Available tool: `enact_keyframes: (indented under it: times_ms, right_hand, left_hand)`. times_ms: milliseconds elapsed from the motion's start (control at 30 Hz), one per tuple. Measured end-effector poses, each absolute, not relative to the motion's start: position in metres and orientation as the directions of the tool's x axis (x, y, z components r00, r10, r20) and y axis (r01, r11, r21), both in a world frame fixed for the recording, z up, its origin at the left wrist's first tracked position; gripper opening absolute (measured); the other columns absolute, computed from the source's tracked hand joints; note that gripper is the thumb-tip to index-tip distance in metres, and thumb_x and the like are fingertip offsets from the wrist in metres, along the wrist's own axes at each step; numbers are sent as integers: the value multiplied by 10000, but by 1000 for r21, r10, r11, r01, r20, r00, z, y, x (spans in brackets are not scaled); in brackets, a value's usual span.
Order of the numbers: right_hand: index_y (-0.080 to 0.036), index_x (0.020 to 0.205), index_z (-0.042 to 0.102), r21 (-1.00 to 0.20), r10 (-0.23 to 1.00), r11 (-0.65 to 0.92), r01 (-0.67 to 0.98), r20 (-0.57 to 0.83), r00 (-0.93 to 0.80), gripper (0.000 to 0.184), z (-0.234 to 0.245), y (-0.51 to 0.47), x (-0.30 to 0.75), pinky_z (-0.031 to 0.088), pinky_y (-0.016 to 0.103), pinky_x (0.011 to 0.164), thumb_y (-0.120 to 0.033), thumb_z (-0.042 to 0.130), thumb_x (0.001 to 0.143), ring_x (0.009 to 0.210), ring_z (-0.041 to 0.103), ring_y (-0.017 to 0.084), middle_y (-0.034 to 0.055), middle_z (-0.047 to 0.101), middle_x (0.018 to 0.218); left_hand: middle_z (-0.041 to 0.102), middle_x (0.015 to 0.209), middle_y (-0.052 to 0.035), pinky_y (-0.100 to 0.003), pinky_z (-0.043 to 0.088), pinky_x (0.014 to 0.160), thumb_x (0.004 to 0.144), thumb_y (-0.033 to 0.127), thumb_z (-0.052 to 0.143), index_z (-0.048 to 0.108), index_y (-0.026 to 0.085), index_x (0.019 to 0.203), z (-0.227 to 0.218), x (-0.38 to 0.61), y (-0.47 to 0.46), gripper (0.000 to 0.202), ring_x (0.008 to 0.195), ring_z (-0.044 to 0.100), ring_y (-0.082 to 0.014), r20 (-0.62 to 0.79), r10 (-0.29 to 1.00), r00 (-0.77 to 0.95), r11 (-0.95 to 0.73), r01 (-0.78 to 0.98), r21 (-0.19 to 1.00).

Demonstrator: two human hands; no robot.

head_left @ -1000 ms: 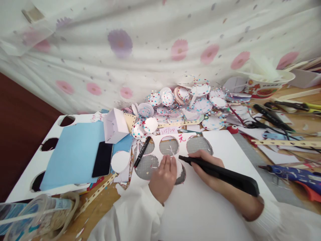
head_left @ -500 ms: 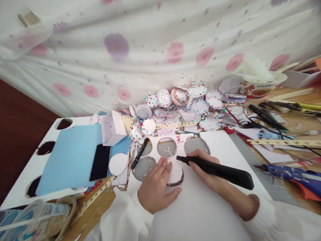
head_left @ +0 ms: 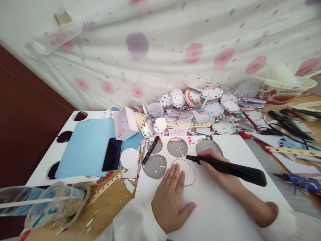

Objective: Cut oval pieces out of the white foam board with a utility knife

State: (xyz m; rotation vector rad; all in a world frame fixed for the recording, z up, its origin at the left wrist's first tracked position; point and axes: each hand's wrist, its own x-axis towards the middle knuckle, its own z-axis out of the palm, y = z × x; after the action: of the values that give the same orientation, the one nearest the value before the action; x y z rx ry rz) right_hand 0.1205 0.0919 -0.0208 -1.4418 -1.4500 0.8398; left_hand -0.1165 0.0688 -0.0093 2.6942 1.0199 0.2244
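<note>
My left hand (head_left: 170, 195) lies flat and open on a white paper sheet (head_left: 225, 207), fingers over the lower left of a circle outlined in red (head_left: 189, 170). My right hand (head_left: 220, 170) grips a long black cutting tool (head_left: 230, 168), its tip at the circle's upper right edge. Three round holes (head_left: 177, 147) cut in the sheet show a grey mat beneath. A black marker (head_left: 149, 154) lies at the sheet's left corner.
A heap of dotted paper discs (head_left: 195, 107) sits behind the sheet. To the left are blue paper (head_left: 85, 147), a dark phone (head_left: 112, 158) and a small white box (head_left: 124, 123). Cables, tools (head_left: 288, 125) and a blue glue gun (head_left: 301, 180) lie at right. A plastic cup (head_left: 50, 204) lies front left.
The white disc under my left hand is gone; a red-outlined circle now shows on the sheet. My left hand has slid down toward me. The view has shifted left.
</note>
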Motion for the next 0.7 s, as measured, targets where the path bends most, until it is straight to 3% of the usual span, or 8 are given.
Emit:
enact_keyframes:
  times_ms: [133,233,333,400,500,567,700]
  right_hand:
    - [-245,989,615,-962,985,73,262,111,134,180,-24,96,124,429,321,558,-386,555,894,630,555,199,1,597,697]
    - [-248,965,616,-986,982,84,142,107,158,147,-28,99,123,362,312,496,-367,566,895,521,461,175,-37,487,575]
    - [-244,946,620,-986,980,89,138,111,163,133,-29,99,120,355,315,490,-358,581,889,510,450,172,-42,472,555]
    - [-244,948,623,-988,981,82,130,103,162,138,-28,99,119,357,312,488,-362,588,886,512,446,167,-44,467,554]
    - [-242,942,631,-995,980,83,54,92,177,141,-29,99,118,356,308,482,-364,602,876,522,440,161,-33,486,587]
    - [-238,925,640,-996,976,87,-2,84,200,133,-31,100,117,346,305,473,-353,615,864,518,428,158,-33,474,583]
    - [-238,912,645,-995,971,88,-40,77,225,115,-33,102,116,323,301,457,-332,626,848,494,405,153,-41,447,554]
  left_hand:
    - [229,1565,-216,-649,286,1136,980,330,439,220,127,1507,-6,-129,58,606,1472,151,-348,140,809,570,-579,736,349]
    - [312,1540,-193,-658,256,1149,978,312,444,211,167,1498,-7,-136,53,588,1460,232,-317,142,821,552,-542,679,495]
    - [327,1540,-162,-662,176,1172,964,309,471,259,207,1474,-11,-134,50,562,1470,212,-305,161,860,484,-462,604,649]
    - [383,1510,-148,-656,144,1179,953,323,489,352,225,1411,-13,-130,50,488,1456,253,-308,148,903,403,-359,520,775]
    - [465,1443,-153,-599,223,1177,937,362,512,440,218,1299,-13,-125,51,397,1396,380,-303,58,955,291,-144,283,948]
    - [467,1435,-164,-543,271,1170,915,389,544,464,202,1244,-11,-124,52,386,1386,399,-296,-2,965,262,-33,130,991]
    - [484,1414,-164,-469,237,1188,875,395,599,467,186,1189,-8,-124,54,400,1417,347,-263,-60,964,261,68,-21,997]
